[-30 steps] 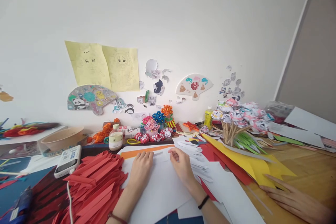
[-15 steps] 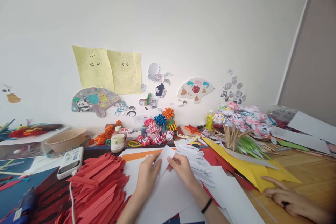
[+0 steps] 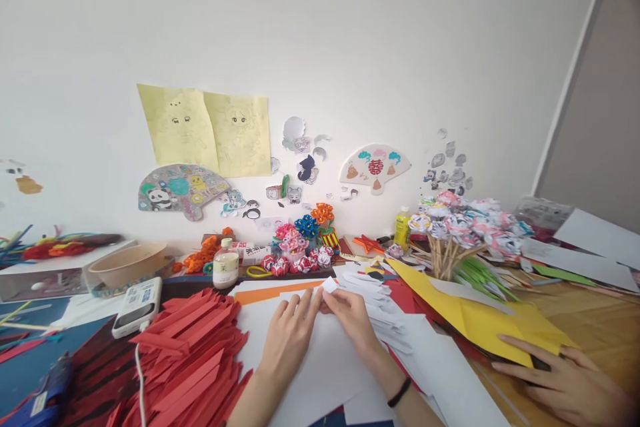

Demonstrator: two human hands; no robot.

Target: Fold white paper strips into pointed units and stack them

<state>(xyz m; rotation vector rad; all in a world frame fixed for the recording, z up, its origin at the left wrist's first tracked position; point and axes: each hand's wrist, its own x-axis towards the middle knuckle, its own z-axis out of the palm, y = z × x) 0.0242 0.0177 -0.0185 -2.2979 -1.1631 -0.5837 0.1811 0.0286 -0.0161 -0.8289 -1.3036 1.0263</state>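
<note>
Over white sheets (image 3: 325, 367), my two hands meet at a small piece of white paper (image 3: 329, 285) whose folded tip shows between them. My right hand (image 3: 353, 320) pinches its right side with thumb and fingers. From the left, my left hand (image 3: 293, 330) has its long fingers laid along the piece, fingertips against it; its thumb is hidden. Most of the piece is covered by fingers. Left of my forearm lies a heap of red paper strips (image 3: 195, 360). White paper strips (image 3: 373, 307) are piled just beyond my right hand.
At the right, another person's hand (image 3: 565, 373) rests at yellow paper (image 3: 480, 310). Paper flowers on sticks (image 3: 465, 230) stand behind it. A bottle (image 3: 225, 265), a white device with a cable (image 3: 137, 307), a bowl (image 3: 127, 263) and a blue glue gun (image 3: 50, 387) are on the left.
My left hand has rolled over, its fingers now stretched across the white paper, so less of the paper shows. The other person's hand has spread its fingers onto the yellow paper.
</note>
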